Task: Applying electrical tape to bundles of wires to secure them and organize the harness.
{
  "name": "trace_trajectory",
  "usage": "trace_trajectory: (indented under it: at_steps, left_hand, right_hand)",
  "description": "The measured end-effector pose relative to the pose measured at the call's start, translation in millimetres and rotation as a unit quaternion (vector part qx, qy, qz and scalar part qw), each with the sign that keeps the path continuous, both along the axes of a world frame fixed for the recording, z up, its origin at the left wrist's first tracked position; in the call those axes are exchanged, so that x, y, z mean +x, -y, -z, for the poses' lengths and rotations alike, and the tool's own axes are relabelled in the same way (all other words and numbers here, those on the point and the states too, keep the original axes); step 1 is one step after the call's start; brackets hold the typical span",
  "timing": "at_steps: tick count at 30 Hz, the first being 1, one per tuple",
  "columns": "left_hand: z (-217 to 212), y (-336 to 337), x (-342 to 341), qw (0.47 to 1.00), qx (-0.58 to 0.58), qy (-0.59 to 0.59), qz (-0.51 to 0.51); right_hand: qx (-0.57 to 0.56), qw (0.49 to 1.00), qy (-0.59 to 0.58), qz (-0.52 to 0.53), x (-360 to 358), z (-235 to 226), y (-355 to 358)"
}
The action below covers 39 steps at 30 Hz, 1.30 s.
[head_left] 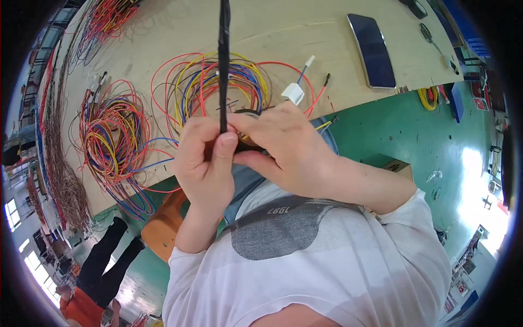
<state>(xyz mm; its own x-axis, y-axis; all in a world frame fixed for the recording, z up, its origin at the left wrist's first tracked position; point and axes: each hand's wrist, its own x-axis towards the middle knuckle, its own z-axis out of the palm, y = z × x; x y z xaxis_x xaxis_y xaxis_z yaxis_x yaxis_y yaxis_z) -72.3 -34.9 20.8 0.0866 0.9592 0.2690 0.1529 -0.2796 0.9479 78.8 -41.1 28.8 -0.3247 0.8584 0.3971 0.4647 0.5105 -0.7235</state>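
A black tape-wrapped cable (224, 60) runs upright through the middle of the view, its lower end at my fingers. My left hand (202, 163) is closed, pinching that cable between thumb and bent forefinger. Close against it, my right hand (291, 141) curls around what looks like a roll of black tape (248, 147), mostly covered by the fingers. Behind both hands lies a loose coil of red, yellow, blue and brown wires (188, 82). A white connector (293, 94) shows just beyond my right knuckles.
Another wire coil (111, 139) lies on the pale tabletop (305, 41) at left, with more wires (111, 19) at the far left. Long thin wires (60, 174) hang over the left edge. A phone (373, 52) lies at right. An orange stool (166, 223) and a person (103, 272) are at lower left.
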Motion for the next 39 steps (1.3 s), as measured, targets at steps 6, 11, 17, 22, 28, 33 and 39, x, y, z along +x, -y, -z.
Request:
trace_trajectory:
  at_steps: [6,11,17,22,28,33,39]
  left_hand:
    - [8,4,-1,0.974,0.143,-0.173,0.004]
    - [-1,4,-11,0.993,-0.047,-0.013,0.106]
    - [-21,14,-33,0.935,-0.219,0.259,-0.106]
    - [-6,-20,-20,0.938,-0.281,0.202,0.022]
    - [25,-55,-12,0.859,0.208,-0.461,-0.076]
    - [4,-49,27,0.838,0.342,-0.417,-0.086]
    - [24,-22,99,0.854,0.228,-0.413,0.220]
  right_hand:
    - [-0.090,0.991,0.082,-0.063,11,-8,-7]
    - [-0.218,0.959,-0.026,-0.177,20,-5,-26]
    - [-0.321,0.931,0.043,-0.166,71,-15,-44]
    - [-0.231,0.922,-0.311,0.018,100,-42,-15]
    - [-0.414,0.855,-0.291,0.110,106,-13,31]
    - [-0.470,0.807,-0.318,0.163,102,17,67]
    - [-0.488,0.784,-0.332,0.194,91,25,79]
